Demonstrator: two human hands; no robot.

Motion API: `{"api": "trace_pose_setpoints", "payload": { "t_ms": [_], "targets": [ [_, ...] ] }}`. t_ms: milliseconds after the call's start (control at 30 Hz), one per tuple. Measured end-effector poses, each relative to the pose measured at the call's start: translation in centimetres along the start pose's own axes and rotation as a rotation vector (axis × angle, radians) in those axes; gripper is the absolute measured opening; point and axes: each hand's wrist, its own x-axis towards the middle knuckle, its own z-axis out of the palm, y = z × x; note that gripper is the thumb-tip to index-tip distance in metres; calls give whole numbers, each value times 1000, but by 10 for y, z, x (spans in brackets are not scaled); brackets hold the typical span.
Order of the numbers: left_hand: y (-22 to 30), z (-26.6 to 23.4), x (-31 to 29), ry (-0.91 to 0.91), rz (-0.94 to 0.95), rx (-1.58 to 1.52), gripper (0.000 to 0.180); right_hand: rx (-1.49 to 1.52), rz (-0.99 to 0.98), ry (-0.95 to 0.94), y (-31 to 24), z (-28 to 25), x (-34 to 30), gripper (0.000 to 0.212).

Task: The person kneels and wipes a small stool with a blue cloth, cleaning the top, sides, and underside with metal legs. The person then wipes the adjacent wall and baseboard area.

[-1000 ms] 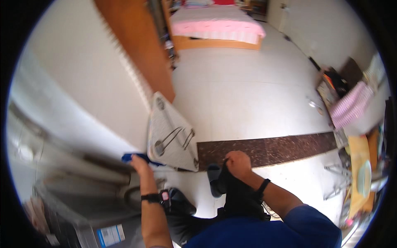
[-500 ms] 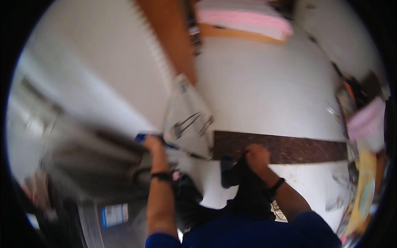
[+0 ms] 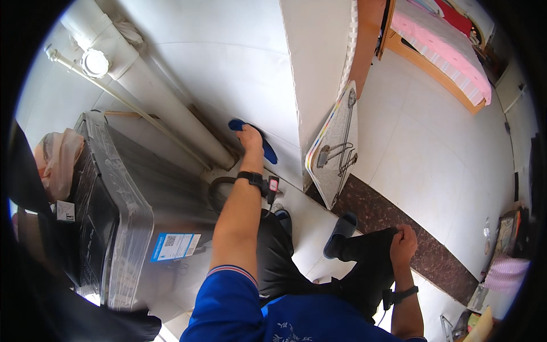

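My left hand point(image 3: 249, 139) is closed around the middle of a flat, dark blue insole-shaped piece point(image 3: 269, 151), its two ends sticking out past the fingers. It is held close to the white wall point(image 3: 228, 68), beside the thick pipe; whether it touches the wall I cannot tell. At my right knee, my right hand point(image 3: 403, 245) is curled against the black trouser leg point(image 3: 370, 251), fingers closed on the cloth. A dark slipper point(image 3: 341, 233) is on my right foot. A second slipper point(image 3: 283, 221) shows on the left foot.
A large dark appliance wrapped in clear film point(image 3: 131, 211) stands at my left, with a plastic bag point(image 3: 60, 162) on it. A white pipe point(image 3: 154, 85) slants down behind. A folded board with metal legs point(image 3: 336, 151) leans at the wall's corner, near a brown threshold point(image 3: 399, 228). A pink-covered bed point(image 3: 444, 45) stands beyond.
The view has turned left, bringing the pipe and appliance into clearer sight. My left arm reaches farther out with the blue piece, now near the wall. My right hand stays at the knee.
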Motion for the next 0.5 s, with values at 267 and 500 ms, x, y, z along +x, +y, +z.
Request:
{"api": "trace_pose_setpoints", "payload": {
  "t_ms": [267, 500],
  "targets": [
    [3, -16, 148, 123, 89, -41, 60, -57, 27, -62, -4, 16, 11, 17],
    [16, -30, 236, 205, 97, 34, 59, -49, 30, -120, -5, 35, 30, 18]
  ]
}}
